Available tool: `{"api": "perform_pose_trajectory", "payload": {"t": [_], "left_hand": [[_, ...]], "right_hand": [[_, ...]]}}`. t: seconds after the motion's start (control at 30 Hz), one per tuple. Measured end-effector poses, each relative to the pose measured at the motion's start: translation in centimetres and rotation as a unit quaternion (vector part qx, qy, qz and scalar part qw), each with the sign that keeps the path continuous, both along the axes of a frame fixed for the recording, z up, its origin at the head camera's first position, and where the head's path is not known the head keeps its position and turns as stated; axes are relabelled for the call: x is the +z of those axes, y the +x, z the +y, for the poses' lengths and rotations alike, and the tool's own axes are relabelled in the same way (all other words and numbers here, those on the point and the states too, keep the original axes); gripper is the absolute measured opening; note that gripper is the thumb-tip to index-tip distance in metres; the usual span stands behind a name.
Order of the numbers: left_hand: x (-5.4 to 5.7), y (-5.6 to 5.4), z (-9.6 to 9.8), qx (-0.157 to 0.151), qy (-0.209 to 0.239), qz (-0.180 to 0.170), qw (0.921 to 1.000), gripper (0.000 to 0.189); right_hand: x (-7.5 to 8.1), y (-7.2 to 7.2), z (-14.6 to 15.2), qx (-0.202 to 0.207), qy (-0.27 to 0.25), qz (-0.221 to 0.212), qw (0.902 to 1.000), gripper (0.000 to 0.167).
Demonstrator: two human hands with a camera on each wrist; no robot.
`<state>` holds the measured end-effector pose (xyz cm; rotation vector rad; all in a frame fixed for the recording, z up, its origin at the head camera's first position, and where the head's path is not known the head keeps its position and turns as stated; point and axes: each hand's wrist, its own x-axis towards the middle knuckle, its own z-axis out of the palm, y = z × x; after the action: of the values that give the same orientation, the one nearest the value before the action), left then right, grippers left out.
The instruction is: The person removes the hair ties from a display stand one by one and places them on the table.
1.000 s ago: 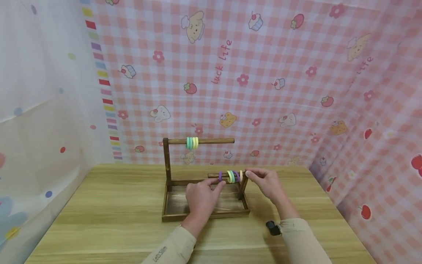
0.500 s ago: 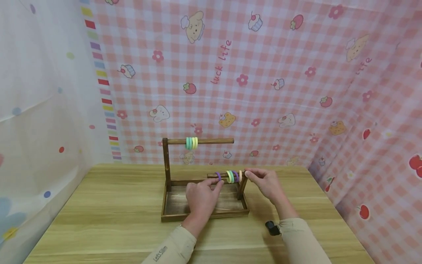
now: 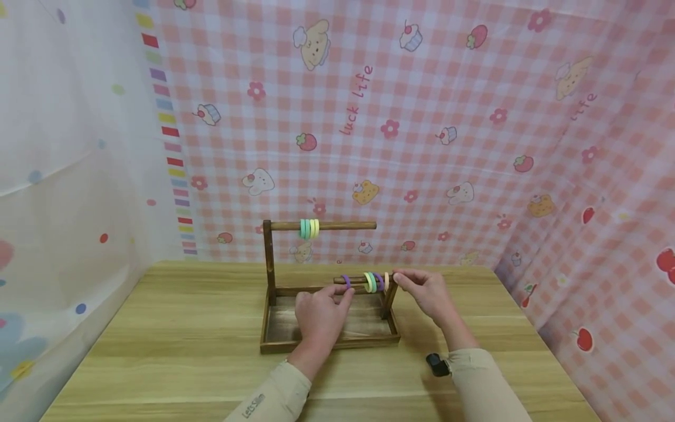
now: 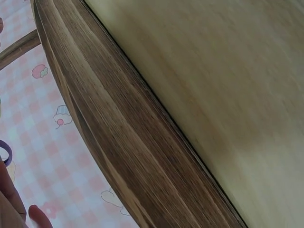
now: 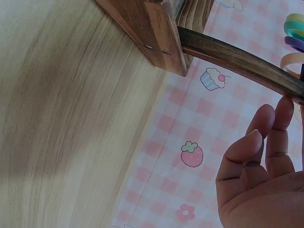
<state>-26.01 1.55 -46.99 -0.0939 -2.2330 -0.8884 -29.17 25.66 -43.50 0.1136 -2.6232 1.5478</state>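
On the table stands a wooden rack (image 3: 269,264) with two horizontal rods. My left hand (image 3: 320,313) pinches a purple ring (image 3: 345,281) between thumb and finger, near the free left end of the lower rod (image 3: 358,279). That ring hangs tilted around the rod; the left wrist view catches part of it at its left edge. Farther right on the same rod sit a yellow ring (image 3: 367,283), a green one, another purple one and a peach ring (image 3: 387,281). My right hand (image 3: 426,293) grips the top of the short right post (image 3: 389,302) with thumb and fingertips.
Green and yellow rings (image 3: 309,228) hang together on the upper rod (image 3: 348,225), left of its middle. The rack's tray base (image 3: 332,346) has a low rim and rests on the wooden table (image 3: 184,340). A checked cloth (image 3: 448,164) hangs behind.
The purple ring has slid left along the lower rod and tilted, with my left fingers shifting slightly left alongside it. My right hand stays at the post.
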Motion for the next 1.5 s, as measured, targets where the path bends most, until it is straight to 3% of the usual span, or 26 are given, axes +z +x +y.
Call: {"api": "perform_pose_trajectory", "payload": {"t": [0.43,0.63,0.77,0.9,1.13,1.3,1.5], "left_hand": [[-0.3,0.1,-2.1,0.001,-0.011,-0.005,0.9999,0.013],[-0.3,0.2,-3.7,-0.002,-0.055,0.013,0.9984,0.011],[-0.3,0.5,-4.8,-0.008,-0.11,0.002,0.9939,0.012],[0.0,1.0,-5.8,-0.025,-0.182,-0.01,0.9829,0.014],[0.2,2.1,-6.4,-0.078,-0.294,-0.006,0.9527,0.012],[0.2,2.7,-6.1,-0.115,-0.334,0.003,0.9354,0.013],[-0.4,3.1,-5.5,-0.152,-0.354,0.033,0.9223,0.009]], "right_hand": [[-0.2,0.2,0.0,0.003,0.01,0.001,0.9999,0.048],[0.0,0.1,0.1,0.004,0.003,-0.004,1.0,0.047],[0.1,0.1,0.2,0.005,0.004,-0.006,1.0,0.047],[0.2,0.1,0.2,0.008,0.008,-0.004,0.9999,0.048],[0.4,0.1,0.1,0.009,0.013,-0.007,0.9998,0.048],[0.6,0.1,0.2,0.013,0.019,-0.014,0.9996,0.047],[0.8,0.0,0.5,0.026,0.037,-0.02,0.9988,0.047]]}}
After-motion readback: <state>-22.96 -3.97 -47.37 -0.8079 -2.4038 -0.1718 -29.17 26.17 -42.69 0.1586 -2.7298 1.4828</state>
